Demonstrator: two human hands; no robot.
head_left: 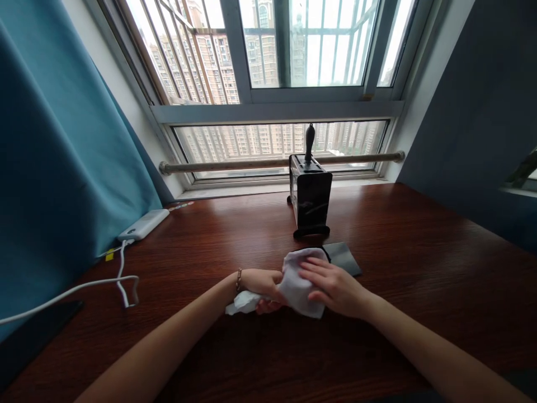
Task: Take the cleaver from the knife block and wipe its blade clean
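A thin white cloth (300, 288) is bunched in my left hand (262, 282), whose fingers are closed around it. One crumpled end of the cloth sticks out below the wrist, beside a bracelet. My right hand (335, 285) lies on the cloth's right side with its fingers stretched out and touching it. Behind that hand, a flat grey piece with a straight edge (343, 258) shows partly, along with a dark edge at the cloth's top. What lies under the cloth is hidden.
Beyond the hands stands a black holder (314, 201) with a dark handle (309, 143) upright in its top. A white power bank (144, 225) with a white cable (121, 274) lies at the left by the blue curtain (84, 112). Under the window runs a horizontal rail (235, 165).
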